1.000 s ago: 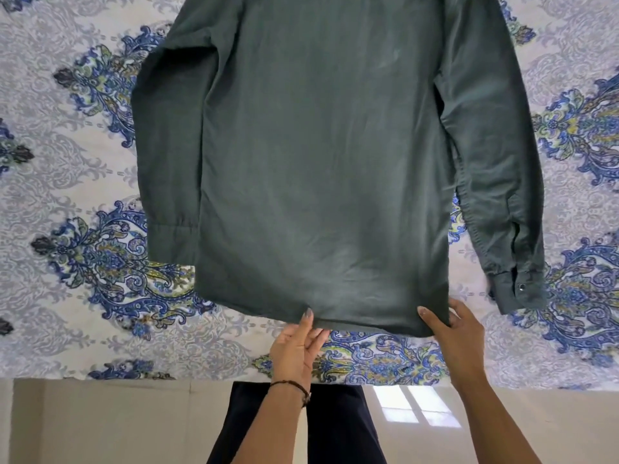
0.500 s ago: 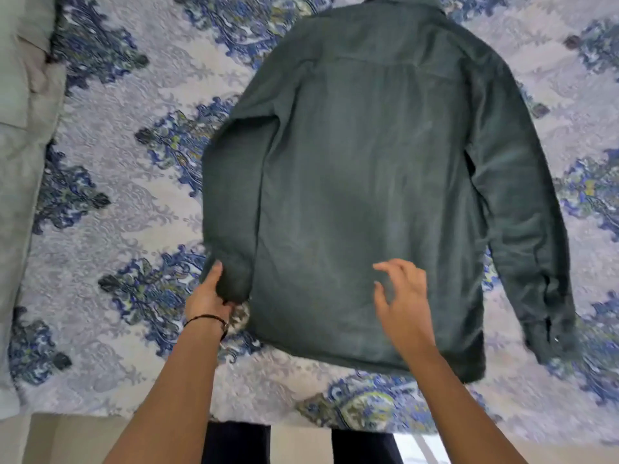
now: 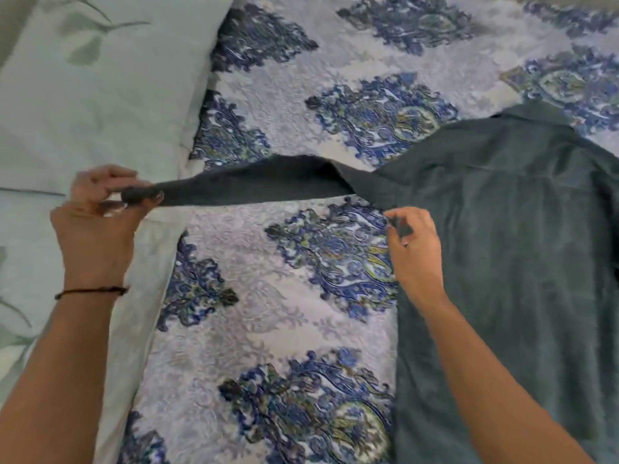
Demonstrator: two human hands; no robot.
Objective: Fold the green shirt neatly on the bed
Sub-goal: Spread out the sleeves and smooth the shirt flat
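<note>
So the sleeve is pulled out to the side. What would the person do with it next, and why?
Probably swing the sleeve across the back of the green shirt. The left hand pinches the cuff with the sleeve stretched out straight, while the right hand pinches the shirt's side edge near the armpit, which could serve as the fold line. The shirt lies flat on the bed.

We're in a bedroom at home: a bed [image 3: 284,313] spread with a blue paisley-patterned cover, and a pale green leaf-print pillow [image 3: 93,95] at upper left.

Bare forearms, no sleeves; thin dark cord bracelet [image 3: 91,291] circles the left wrist
</note>
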